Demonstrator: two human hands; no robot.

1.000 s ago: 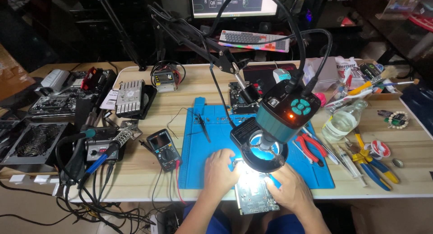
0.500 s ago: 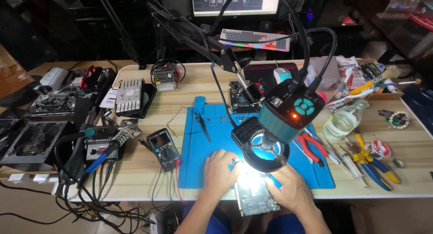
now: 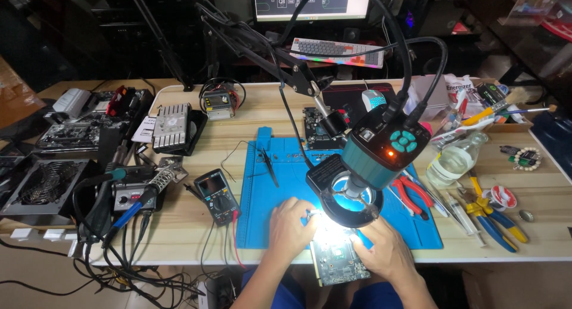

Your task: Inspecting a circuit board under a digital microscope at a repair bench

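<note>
both hands at the lit circuit board, 6 o'clock edge of the desk

we see our left hand and right hand set apart, one on each side of the green circuit board, fingers curled at its edges; whether they clamp it we cannot tell. the board overhangs the table front edge at 6 o'clock, half on the blue mat, glaring white under the ring light. open mat lies at 11 o'clock; red pliers crowd 2 o'clock, a multimeter sits at 9 o'clock.
</note>
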